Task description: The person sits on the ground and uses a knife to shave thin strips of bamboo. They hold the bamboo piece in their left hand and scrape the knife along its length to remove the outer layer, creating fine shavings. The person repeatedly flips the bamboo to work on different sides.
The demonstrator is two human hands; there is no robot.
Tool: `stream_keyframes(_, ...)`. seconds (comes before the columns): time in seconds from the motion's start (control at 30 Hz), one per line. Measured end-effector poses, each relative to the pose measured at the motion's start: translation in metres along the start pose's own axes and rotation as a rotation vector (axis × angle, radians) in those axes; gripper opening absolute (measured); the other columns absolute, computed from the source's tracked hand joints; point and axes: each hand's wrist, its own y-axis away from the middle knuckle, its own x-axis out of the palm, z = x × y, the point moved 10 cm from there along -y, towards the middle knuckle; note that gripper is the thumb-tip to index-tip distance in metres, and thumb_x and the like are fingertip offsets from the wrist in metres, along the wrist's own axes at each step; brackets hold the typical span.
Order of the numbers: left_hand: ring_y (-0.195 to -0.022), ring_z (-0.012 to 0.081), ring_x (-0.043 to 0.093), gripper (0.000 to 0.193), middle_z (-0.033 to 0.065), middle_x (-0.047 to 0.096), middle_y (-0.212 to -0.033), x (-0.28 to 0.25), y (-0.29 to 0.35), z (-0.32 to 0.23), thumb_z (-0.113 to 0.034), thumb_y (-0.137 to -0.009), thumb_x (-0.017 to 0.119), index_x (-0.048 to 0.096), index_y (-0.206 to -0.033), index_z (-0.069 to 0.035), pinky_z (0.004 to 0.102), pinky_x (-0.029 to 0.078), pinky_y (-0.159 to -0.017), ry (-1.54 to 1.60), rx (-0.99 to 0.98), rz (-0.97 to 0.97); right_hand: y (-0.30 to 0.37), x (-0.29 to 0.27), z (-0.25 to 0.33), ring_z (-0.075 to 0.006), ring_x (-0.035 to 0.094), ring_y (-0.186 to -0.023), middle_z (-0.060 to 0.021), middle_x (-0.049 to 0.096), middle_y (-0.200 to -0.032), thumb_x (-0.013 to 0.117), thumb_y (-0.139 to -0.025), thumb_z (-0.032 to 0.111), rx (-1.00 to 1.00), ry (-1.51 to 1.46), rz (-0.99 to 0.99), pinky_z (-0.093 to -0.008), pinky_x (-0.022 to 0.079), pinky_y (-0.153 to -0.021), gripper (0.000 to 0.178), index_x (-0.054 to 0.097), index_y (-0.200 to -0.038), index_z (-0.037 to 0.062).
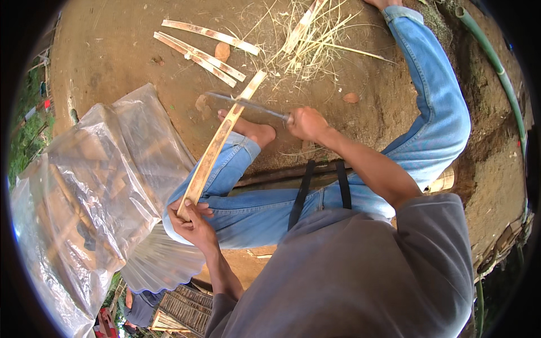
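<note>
My left hand (pixel 193 221) is closed round the near end of a long split bamboo strip (pixel 211 155), which slants up and away across my bent left leg. My right hand (pixel 307 123) grips the handle of a long thin-bladed knife (pixel 259 107). The blade lies across the strip near its far end and is slightly blurred. Beneath the strip shows my bare left foot (pixel 253 128), close to the blade. Whether the edge bites into the bamboo I cannot tell.
Several split bamboo pieces (pixel 211 36) lie on the dirt ground ahead, beside a heap of pale shavings (pixel 321 42). Clear plastic sheeting (pixel 96 186) covers something at the left. A green bamboo pole (pixel 490 56) runs along the right. Part of another person (pixel 141 307) shows at the lower left.
</note>
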Motion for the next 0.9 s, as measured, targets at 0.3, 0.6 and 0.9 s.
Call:
stream_keyframes(0.3,-0.047,0.0108,0.053,0.024,0.0094,0.061,-0.062,0.001,-0.002,0.001,-0.023,-0.1,0.058,0.051,-0.099,0.0,0.0216,0.043,-0.044,-0.009,-0.026,0.015,-0.022,-0.004,-0.047,-0.0403,0.07,-0.084,-0.0265,0.069,-0.088,0.055,-0.09,0.024,0.199,0.031,0.077,-0.0479,0.055,-0.082,0.03,0.068,-0.105,0.0012)
stream_keyframes(0.6,-0.049,0.0108,0.053,0.024,0.0083,0.06,-0.063,0.001,-0.009,0.006,-0.024,-0.099,0.059,0.052,-0.098,-0.001,0.0222,0.043,-0.044,0.031,-0.045,0.099,-0.041,-0.01,-0.122,-0.0347,0.067,-0.07,-0.0231,0.067,-0.078,0.053,-0.095,0.028,0.308,0.075,-0.073,-0.0465,0.054,-0.07,0.033,0.066,-0.099,-0.0022)
stream_keyframes(0.9,-0.051,0.0101,0.053,0.02,0.0068,0.059,-0.064,-0.015,-0.003,0.002,-0.022,-0.1,0.057,0.052,-0.098,-0.002,0.0215,0.043,-0.046,-0.106,0.006,0.036,0.018,0.011,0.021,-0.0357,0.065,-0.063,-0.0219,0.066,-0.074,0.055,-0.088,0.02,-0.064,-0.038,0.132,-0.0483,0.055,-0.065,0.023,0.067,-0.092,0.0003)
